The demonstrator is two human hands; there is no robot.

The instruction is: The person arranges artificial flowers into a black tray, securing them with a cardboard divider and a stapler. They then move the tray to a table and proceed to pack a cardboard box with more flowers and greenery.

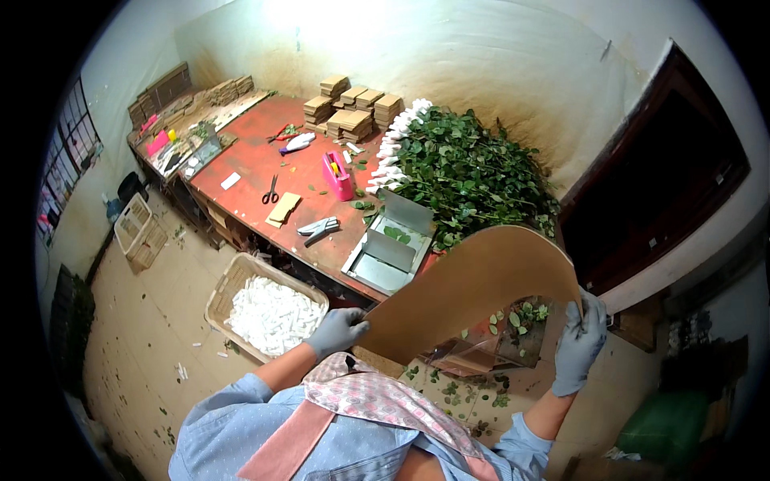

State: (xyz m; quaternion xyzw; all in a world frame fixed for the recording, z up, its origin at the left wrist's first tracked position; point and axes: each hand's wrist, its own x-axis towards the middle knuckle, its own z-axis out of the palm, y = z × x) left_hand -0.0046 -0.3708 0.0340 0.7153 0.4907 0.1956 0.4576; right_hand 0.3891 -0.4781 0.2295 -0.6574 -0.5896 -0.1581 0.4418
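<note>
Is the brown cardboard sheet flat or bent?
Bent: the cardboard sheet arches between the left hand and right hand, each gripping one end.

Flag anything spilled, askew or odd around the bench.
Green leaves lie scattered over the floor below the red table, beside the bench edge. A few more sit loose on the tabletop. The brown cardboard sheet is bowed into an arch between the left hand and right hand.

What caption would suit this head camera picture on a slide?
Gloved left hand and right hand hold a brown cardboard sheet before a red table piled with leafy stems.
</note>
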